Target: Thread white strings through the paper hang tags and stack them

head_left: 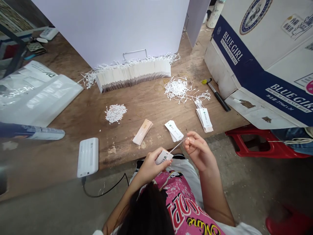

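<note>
My left hand (153,164) holds a white printed tag (164,157) between thumb and fingers, below the table's front edge. A thin white string (176,146) runs from the tag up to my right hand (197,148), whose fingers pinch its end. Just beyond my hands lie a small stack of white tags (174,131) and a stack of beige tags (143,132). Farther right is a pile of tags with strings attached (204,119). Loose white strings (178,88) lie in a tangle behind these, and a heap of small white pieces (115,113) sits to the left.
A long row of strung tags (134,75) stands before a pale panel (117,29). At right are a beer carton (264,65), a black-handled tool (218,96) and a red stool (266,143). At left are a white power bank (88,157) and plastic bags (41,94).
</note>
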A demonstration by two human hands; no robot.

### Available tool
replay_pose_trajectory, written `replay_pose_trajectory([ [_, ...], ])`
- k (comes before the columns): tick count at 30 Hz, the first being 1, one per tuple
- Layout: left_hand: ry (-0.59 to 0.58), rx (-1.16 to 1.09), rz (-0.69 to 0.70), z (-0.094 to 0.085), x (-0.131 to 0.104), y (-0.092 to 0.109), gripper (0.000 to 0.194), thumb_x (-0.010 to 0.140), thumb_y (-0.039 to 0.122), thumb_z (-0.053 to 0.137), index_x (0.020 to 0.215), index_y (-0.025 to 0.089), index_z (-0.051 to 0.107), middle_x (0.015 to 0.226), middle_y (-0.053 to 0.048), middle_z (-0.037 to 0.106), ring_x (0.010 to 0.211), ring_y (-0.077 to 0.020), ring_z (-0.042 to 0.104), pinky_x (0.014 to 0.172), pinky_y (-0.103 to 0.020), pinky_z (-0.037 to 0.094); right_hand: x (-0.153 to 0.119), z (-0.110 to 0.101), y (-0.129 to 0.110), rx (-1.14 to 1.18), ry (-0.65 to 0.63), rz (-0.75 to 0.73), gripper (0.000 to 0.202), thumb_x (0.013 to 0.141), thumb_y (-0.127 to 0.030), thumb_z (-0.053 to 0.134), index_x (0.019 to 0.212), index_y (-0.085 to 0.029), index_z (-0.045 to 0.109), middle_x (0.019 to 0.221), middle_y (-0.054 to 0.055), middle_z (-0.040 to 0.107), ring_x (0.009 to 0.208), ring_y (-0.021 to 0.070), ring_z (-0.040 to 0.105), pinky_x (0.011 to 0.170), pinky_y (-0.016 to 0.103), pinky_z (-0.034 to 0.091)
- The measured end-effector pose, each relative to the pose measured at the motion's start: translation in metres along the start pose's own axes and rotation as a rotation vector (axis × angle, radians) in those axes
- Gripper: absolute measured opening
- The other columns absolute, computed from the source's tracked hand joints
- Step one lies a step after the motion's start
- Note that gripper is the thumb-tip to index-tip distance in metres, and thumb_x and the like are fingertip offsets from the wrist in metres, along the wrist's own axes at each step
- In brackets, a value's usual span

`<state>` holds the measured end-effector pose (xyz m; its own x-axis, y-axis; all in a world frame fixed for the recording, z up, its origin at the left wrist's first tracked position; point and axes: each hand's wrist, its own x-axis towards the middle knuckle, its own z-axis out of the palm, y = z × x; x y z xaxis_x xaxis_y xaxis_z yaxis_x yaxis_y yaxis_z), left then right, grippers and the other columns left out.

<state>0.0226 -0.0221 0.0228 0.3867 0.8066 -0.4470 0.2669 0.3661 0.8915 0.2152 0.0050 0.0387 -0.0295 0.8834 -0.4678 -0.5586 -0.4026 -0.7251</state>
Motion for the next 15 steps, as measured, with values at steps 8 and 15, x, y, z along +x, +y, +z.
replay_pose_trajectory([
  [8, 0.239, 0.264, 0.102, 0.004, 0.003, 0.001, 0.016, 0.079, 0.031, 0.063, 0.074, 0.016, 0.063, 0.066, 0.002, 0.063, 0.062, -0.0112, 0.053, 0.059, -0.02, 0.038, -0.017, -0.001, -0.007, 0.025, -0.008, 0.013, 0.028, 0.063, -0.028, 0.079, 0.08, -0.022, 0.057, 0.061, -0.003, 0.061, 0.054, 0.0109, 0.055, 0.052, 0.022, 0.047],
  [15, 0.285, 0.136, -0.007, 0.002, 0.004, -0.009, 0.021, 0.076, 0.035, 0.065, 0.073, 0.014, 0.068, 0.064, 0.001, 0.066, 0.06, -0.0132, 0.057, 0.055, -0.02, 0.04, -0.026, -0.002, 0.024, -0.076, -0.07, 0.203, 0.026, 0.063, -0.03, 0.081, 0.079, -0.016, 0.066, 0.069, 0.005, 0.071, 0.058, 0.0154, 0.065, 0.057, 0.027, 0.053],
])
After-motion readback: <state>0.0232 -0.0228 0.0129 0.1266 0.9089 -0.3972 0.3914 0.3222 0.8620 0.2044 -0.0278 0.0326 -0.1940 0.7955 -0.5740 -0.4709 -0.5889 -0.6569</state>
